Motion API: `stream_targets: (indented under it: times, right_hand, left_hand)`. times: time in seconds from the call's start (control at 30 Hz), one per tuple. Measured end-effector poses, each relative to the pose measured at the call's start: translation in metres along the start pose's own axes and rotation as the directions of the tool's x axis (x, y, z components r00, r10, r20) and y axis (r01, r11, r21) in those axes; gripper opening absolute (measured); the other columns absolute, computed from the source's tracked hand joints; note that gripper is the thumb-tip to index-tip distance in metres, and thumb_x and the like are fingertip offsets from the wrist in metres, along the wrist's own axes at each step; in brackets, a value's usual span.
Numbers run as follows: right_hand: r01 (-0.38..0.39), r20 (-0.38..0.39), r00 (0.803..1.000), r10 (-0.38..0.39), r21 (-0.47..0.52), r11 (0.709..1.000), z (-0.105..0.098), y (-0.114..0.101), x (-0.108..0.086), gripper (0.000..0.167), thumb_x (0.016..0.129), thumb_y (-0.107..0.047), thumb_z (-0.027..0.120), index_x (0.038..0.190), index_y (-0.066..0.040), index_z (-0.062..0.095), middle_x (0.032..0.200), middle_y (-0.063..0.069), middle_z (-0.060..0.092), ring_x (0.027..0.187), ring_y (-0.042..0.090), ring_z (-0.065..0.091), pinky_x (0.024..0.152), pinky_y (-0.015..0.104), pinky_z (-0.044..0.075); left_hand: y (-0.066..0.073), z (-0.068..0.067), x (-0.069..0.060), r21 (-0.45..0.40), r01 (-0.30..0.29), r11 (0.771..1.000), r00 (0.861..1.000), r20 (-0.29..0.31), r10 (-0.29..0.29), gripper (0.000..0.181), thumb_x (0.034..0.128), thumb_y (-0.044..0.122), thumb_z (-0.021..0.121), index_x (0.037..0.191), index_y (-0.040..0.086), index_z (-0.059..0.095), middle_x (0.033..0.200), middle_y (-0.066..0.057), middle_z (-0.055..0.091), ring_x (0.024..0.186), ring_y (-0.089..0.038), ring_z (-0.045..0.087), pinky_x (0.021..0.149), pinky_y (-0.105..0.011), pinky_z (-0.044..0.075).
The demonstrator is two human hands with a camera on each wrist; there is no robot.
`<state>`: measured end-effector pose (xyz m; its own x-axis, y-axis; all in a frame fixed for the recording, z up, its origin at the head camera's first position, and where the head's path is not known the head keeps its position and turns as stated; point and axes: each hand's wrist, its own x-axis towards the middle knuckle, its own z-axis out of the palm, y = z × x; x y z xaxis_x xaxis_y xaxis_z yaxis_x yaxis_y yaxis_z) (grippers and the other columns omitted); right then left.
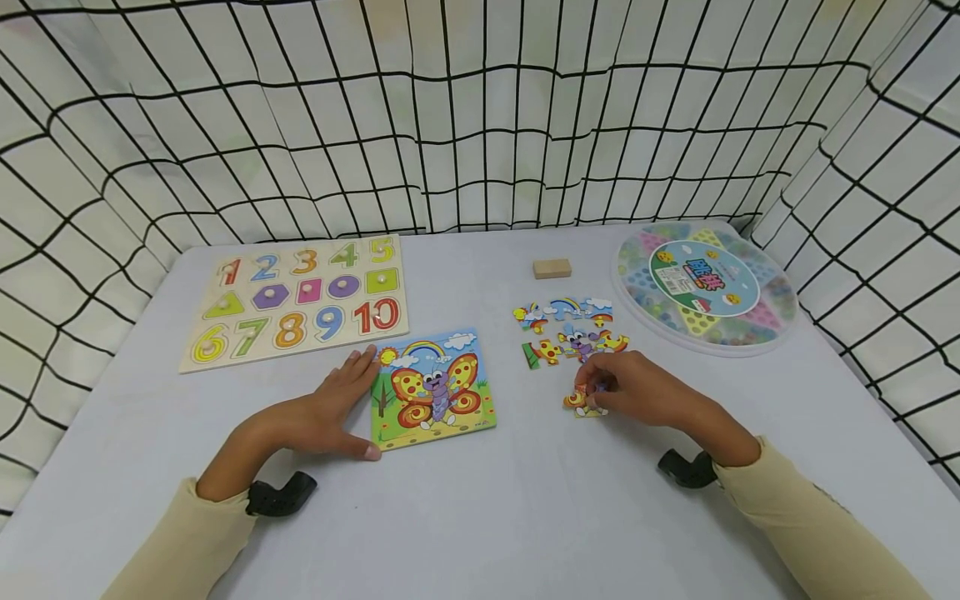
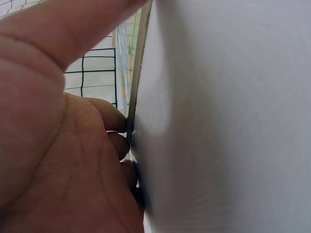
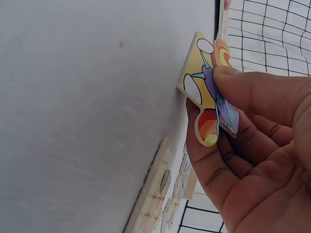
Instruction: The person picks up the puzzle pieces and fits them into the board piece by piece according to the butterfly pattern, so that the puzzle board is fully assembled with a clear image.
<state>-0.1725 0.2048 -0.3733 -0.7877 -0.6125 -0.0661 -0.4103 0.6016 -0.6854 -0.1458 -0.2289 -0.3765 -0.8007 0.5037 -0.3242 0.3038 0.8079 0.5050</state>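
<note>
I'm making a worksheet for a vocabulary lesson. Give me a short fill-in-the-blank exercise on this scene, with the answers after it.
1. The left hand touches the butterfly board along its ____ edge.
2. The right hand pinches a puzzle piece between its index finger and its ____.
3. The colourful arch printed on the butterfly board is a ____.
4. The highest number on the number board is ____.

Missing words: left; thumb; rainbow; 10.
</note>
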Motion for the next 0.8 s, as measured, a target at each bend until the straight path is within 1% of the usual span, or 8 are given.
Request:
stream_targets:
  times: [0.13, 0.23, 0.43, 0.57, 0.8]
  right_hand:
    - [0.001, 0.003, 1.0, -0.001, 0.008, 1.0, 0.0, 0.0, 0.001, 0.019, 0.086, 0.005, 0.068, 0.098, -0.01, 0.065, 0.09, -0.001, 0.066, 0.082, 0.013, 0.06, 0.071, 0.026, 0.052]
    - [0.021, -0.002, 1.0, -0.021, 0.02, 1.0, 0.0, -0.002, 0.003, 0.019, 0.087, 0.003, 0.069, 0.099, -0.011, 0.065, 0.09, -0.002, 0.066, 0.082, 0.013, 0.06, 0.072, 0.026, 0.053]
    - [0.064, -0.011, 0.998, -0.064, 0.023, 0.998, -0.002, -0.005, 0.009, 0.022, 0.087, 0.001, 0.07, 0.108, -0.005, 0.067, 0.089, -0.003, 0.067, 0.081, 0.012, 0.06, 0.074, 0.027, 0.053]
    - [0.07, -0.01, 0.997, -0.07, 0.011, 0.997, -0.004, -0.009, 0.012, 0.024, 0.088, -0.001, 0.07, 0.111, -0.004, 0.068, 0.09, -0.005, 0.066, 0.083, 0.012, 0.059, 0.074, 0.027, 0.053]
    - [0.093, -0.029, 0.995, -0.093, -0.002, 0.996, -0.001, -0.017, 0.02, 0.022, 0.088, -0.002, 0.071, 0.109, -0.009, 0.069, 0.089, -0.007, 0.065, 0.081, 0.012, 0.058, 0.07, 0.026, 0.052]
  left_hand:
    - [0.0, 0.0, 0.0, 0.002, 0.001, 1.0, 1.0, -0.003, -0.001, 0.121, 0.0728, 0.053, 0.079, 0.154, -0.003, 0.008, 0.161, -0.018, -0.008, 0.145, -0.039, -0.012, 0.114, -0.06, 0.003]
    - [0.0, 0.0, 0.0, 0.001, -0.001, 1.0, 1.0, -0.008, 0.001, 0.121, 0.0726, 0.052, 0.08, 0.154, -0.003, 0.008, 0.161, -0.018, -0.008, 0.145, -0.039, -0.011, 0.114, -0.06, 0.003]
    - [-0.001, 0.001, 0.0, -0.002, -0.006, 1.0, 1.0, -0.011, 0.006, 0.121, 0.0725, 0.052, 0.08, 0.154, -0.003, 0.008, 0.161, -0.018, -0.008, 0.145, -0.039, -0.011, 0.113, -0.061, 0.002]
    - [-0.001, 0.001, 0.0, -0.001, -0.001, 1.0, 1.0, -0.01, 0.001, 0.121, 0.0722, 0.052, 0.08, 0.154, -0.003, 0.008, 0.161, -0.018, -0.008, 0.145, -0.039, -0.011, 0.113, -0.061, 0.003]
    - [-0.002, 0.002, 0.0, 0.008, 0.002, 1.0, 1.0, -0.01, -0.002, 0.122, 0.0722, 0.053, 0.079, 0.154, -0.002, 0.008, 0.161, -0.017, -0.008, 0.145, -0.039, -0.011, 0.113, -0.061, 0.004]
